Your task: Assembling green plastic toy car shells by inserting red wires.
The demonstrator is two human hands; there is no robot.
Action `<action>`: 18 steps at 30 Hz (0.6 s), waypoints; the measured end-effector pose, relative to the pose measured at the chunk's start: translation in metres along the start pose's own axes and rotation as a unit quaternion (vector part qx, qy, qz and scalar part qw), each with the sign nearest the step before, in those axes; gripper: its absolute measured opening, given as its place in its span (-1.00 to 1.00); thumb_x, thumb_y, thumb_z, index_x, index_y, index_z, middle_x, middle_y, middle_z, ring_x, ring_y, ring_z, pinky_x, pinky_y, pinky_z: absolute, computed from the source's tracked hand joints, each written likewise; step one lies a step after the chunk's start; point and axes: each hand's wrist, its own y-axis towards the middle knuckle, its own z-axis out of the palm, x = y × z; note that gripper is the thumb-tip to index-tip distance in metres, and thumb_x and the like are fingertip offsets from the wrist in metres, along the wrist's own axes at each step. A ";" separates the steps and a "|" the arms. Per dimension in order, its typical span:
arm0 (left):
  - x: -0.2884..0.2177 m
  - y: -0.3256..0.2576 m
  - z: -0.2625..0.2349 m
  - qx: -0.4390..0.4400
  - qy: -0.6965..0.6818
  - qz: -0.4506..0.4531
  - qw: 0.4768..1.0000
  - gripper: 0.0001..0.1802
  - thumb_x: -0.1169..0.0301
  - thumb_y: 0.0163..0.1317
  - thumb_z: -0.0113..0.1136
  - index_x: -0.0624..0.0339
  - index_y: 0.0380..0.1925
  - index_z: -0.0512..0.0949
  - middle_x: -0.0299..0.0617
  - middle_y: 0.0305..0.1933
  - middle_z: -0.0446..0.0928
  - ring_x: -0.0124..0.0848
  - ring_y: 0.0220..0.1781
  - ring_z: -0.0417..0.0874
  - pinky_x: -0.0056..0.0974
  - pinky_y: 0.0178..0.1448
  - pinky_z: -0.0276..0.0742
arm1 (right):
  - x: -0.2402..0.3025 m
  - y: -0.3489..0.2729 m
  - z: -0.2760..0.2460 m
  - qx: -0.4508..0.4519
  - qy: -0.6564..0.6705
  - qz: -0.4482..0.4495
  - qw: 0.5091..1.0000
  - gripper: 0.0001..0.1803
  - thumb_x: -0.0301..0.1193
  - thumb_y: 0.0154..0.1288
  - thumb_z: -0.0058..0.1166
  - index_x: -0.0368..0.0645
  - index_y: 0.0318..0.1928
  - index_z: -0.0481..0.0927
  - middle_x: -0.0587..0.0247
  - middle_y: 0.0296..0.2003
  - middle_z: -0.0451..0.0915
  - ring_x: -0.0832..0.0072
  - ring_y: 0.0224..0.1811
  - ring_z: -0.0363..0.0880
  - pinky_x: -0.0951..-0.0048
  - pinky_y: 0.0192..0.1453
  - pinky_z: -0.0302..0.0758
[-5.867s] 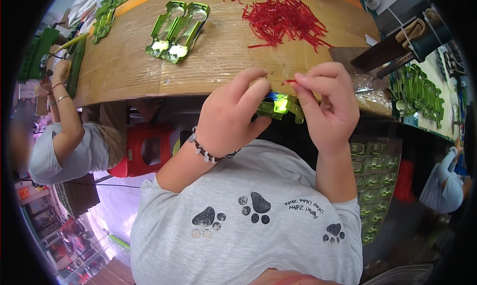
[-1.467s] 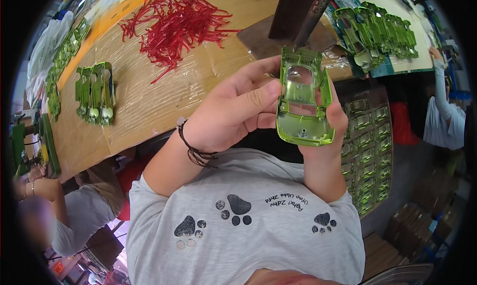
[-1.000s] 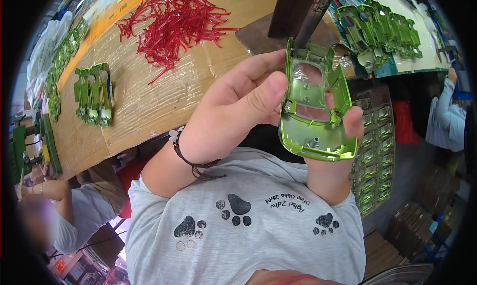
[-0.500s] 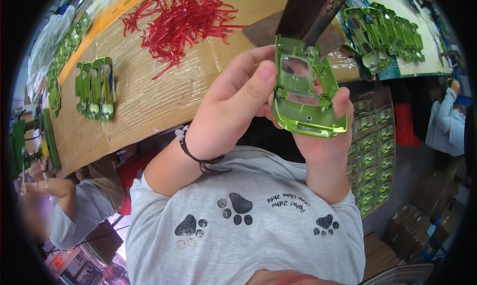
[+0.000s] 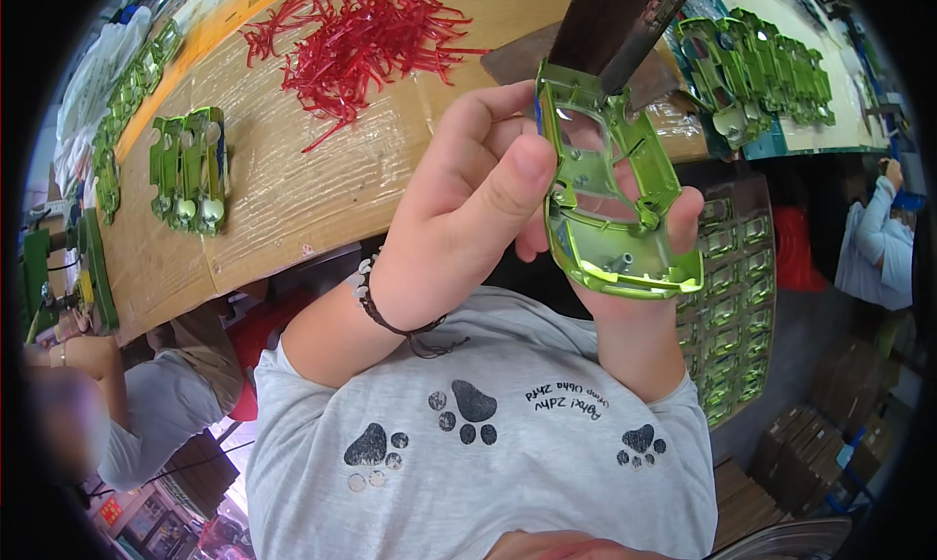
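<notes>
A shiny green toy car body shell is held up in front of my chest, its hollow underside tilted toward me. My left hand grips its left edge, with the thumb along the side and the fingers partly behind it. Around its right side and underneath goes my right hand; most of those fingers are hidden by the shell, and a fingertip shows at the right edge. Posts and window openings show inside the shell. Just beyond it stands a dark machine arm.
A pile of thin red plastic strips lies on the wrapped table. Green shells sit at the left, more shells at the right. A rack of shells stands low right. Co-workers sit at both sides.
The shell has tipped and moved slightly down and to the right, so its inside shows more. Both hands keep hold of it. The co-worker at left has shifted.
</notes>
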 end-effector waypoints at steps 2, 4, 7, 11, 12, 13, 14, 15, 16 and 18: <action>-0.001 -0.002 -0.003 0.009 -0.001 -0.005 1.000 -0.24 0.05 0.46 0.02 0.52 0.29 0.05 -0.14 -0.04 0.53 -0.59 -0.43 0.49 -0.49 -0.36 0.44 | -0.002 0.000 0.012 -0.056 0.008 -0.016 0.998 0.00 0.16 0.09 0.33 -0.26 0.32 0.24 0.13 0.05 0.49 0.47 -0.05 0.53 0.41 -0.02 0.56; -0.005 -0.003 0.001 -0.020 -0.004 -0.019 1.000 -0.23 0.04 0.45 0.03 0.54 0.28 0.06 -0.17 -0.09 0.53 -0.60 -0.47 0.47 -0.50 -0.40 0.41 | 0.002 -0.001 0.011 -0.043 0.019 0.000 0.999 0.00 0.16 0.10 0.32 -0.25 0.32 0.24 0.12 0.08 0.48 0.44 0.01 0.53 0.38 0.04 0.56; -0.005 -0.001 0.002 -0.030 0.000 -0.026 0.999 -0.23 0.04 0.45 0.04 0.54 0.28 0.08 -0.20 -0.14 0.52 -0.61 -0.46 0.47 -0.51 -0.41 0.40 | 0.001 0.001 0.008 -0.019 0.048 0.012 0.999 -0.02 0.17 0.11 0.31 -0.24 0.32 0.25 0.13 0.12 0.46 0.40 0.07 0.54 0.35 0.10 0.56; -0.003 -0.001 0.004 -0.028 0.009 -0.029 0.999 -0.24 0.05 0.45 0.03 0.55 0.27 0.08 -0.21 -0.15 0.52 -0.60 -0.45 0.48 -0.51 -0.42 0.40 | -0.001 -0.003 -0.013 0.001 0.059 0.039 0.998 0.00 0.18 0.12 0.29 -0.21 0.35 0.20 0.14 0.17 0.43 0.38 0.08 0.54 0.33 0.11 0.57; -0.003 -0.004 0.004 -0.022 0.031 -0.053 0.998 -0.27 0.12 0.44 0.08 0.53 0.29 0.09 -0.24 -0.19 0.50 -0.62 -0.44 0.46 -0.51 -0.39 0.40 | -0.003 -0.009 -0.014 -0.002 0.056 0.034 0.998 0.00 0.18 0.12 0.29 -0.21 0.35 0.20 0.14 0.17 0.43 0.38 0.08 0.54 0.33 0.11 0.57; -0.004 -0.006 0.003 -0.018 0.055 -0.078 0.995 -0.29 0.18 0.43 0.12 0.51 0.30 0.09 -0.27 -0.23 0.48 -0.63 -0.43 0.44 -0.51 -0.36 0.39 | -0.005 -0.015 -0.014 -0.033 0.044 0.018 0.998 0.02 0.15 0.11 0.32 -0.18 0.37 0.16 0.13 0.19 0.40 0.36 0.08 0.54 0.31 0.10 0.57; -0.005 -0.010 0.002 -0.011 0.052 -0.080 0.995 -0.29 0.18 0.43 0.12 0.51 0.30 0.09 -0.27 -0.23 0.48 -0.63 -0.43 0.44 -0.51 -0.36 0.39 | -0.007 -0.022 -0.013 -0.066 0.031 0.002 0.997 0.04 0.12 0.11 0.34 -0.16 0.40 0.12 0.13 0.22 0.38 0.34 0.08 0.55 0.29 0.09 0.58; -0.005 -0.016 -0.002 0.020 0.035 -0.105 0.994 -0.31 0.27 0.39 0.18 0.47 0.30 0.11 -0.31 -0.27 0.44 -0.64 -0.42 0.41 -0.51 -0.33 0.38 | -0.014 -0.031 -0.019 -0.057 0.065 0.002 0.996 0.10 0.04 0.08 0.40 -0.09 0.44 0.00 0.10 0.24 0.35 0.30 0.07 0.56 0.27 0.04 0.59; -0.002 -0.022 -0.007 0.055 0.018 -0.132 0.990 -0.31 0.36 0.35 0.23 0.44 0.31 0.12 -0.35 -0.31 0.40 -0.66 -0.41 0.38 -0.52 -0.29 0.37 | -0.011 -0.040 -0.006 -0.115 0.068 0.001 0.991 0.18 -0.02 -0.01 0.49 -0.06 0.45 -0.04 0.08 0.27 0.31 0.28 0.03 0.58 0.28 -0.03 0.62; -0.001 -0.036 -0.013 0.139 0.111 -0.168 0.970 -0.23 0.50 0.26 0.31 0.37 0.37 0.10 -0.38 -0.41 0.35 -0.66 -0.38 0.37 -0.50 -0.26 0.36 | -0.024 -0.061 -0.033 -0.046 0.080 -0.020 0.995 0.26 -0.06 -0.10 0.55 -0.04 0.46 -0.08 0.07 0.31 0.25 0.26 0.03 0.58 0.31 -0.08 0.63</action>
